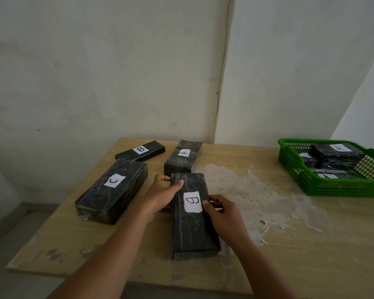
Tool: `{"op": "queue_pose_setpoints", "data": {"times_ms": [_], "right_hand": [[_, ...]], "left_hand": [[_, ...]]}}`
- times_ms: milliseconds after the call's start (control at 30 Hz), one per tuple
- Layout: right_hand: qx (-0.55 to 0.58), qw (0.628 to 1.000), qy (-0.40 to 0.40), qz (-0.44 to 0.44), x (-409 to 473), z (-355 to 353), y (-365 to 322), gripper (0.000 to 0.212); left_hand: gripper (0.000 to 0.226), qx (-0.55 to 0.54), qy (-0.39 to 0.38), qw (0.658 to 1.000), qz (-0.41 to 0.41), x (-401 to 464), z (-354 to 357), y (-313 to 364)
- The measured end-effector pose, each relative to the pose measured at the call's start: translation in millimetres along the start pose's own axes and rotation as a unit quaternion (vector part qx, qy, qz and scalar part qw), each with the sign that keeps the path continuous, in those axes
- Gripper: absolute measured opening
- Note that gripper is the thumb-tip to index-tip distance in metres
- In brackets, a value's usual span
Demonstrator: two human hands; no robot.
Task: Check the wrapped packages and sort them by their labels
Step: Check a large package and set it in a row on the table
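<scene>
Both hands hold one black wrapped package point(192, 214) near the middle of the counter point(289, 251), its white label reading B turned up. The left hand point(162, 195) grips the far left corner — thumb laid over the top face, fingers point(163, 177) curled round the far left edge. The right hand point(221, 214) holds the right side, thumb pressed against the edge of the label and the other fingers curled round the right edge. Whether the package rests on the counter or is lifted just off it cannot be told.

Three more wrapped packages lie on the counter beyond and to the left. A large one marked C point(112, 190) sits to the left, just beside the left hand. A thin one marked B point(140, 150) lies at the far left, close to the wall. One marked A point(184, 156) lies just beyond the held package, its near end close to the left fingertips.

At the far right stands a green basket point(324, 186) holding several black packages — the top one point(338, 152) shows an A label, and another A label shows lower down near the front. A pale, peeling patch point(251, 197) spreads over the counter between the held package and the basket.
</scene>
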State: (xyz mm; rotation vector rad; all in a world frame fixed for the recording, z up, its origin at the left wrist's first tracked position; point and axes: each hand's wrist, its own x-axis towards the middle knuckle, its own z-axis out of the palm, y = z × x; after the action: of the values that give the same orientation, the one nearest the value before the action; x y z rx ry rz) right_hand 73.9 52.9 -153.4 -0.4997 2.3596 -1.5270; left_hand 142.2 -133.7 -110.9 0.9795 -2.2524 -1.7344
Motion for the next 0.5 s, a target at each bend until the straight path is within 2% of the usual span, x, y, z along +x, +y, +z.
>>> {"op": "queue_pose_setpoints", "data": {"times_ms": [200,400,500], "right_hand": [[0.035,0.998,0.026,-0.042,-22.6,-34.7,1.2,0.024],[0.059,0.993,0.049,-0.089,-48.4,-70.9,-4.6,0.010],[0.132,0.982,0.068,-0.116,-60.4,-89.4,-19.0,0.021]], "left_hand": [[0.052,-0.063,-0.004,0.996,0.067,-24.7,22.6,10.8],[0.033,-0.056,-0.003,0.980,0.190,-60.2,38.7,26.6],[0.033,-0.074,-0.018,0.971,0.227,-82.1,46.8,41.2]]}}
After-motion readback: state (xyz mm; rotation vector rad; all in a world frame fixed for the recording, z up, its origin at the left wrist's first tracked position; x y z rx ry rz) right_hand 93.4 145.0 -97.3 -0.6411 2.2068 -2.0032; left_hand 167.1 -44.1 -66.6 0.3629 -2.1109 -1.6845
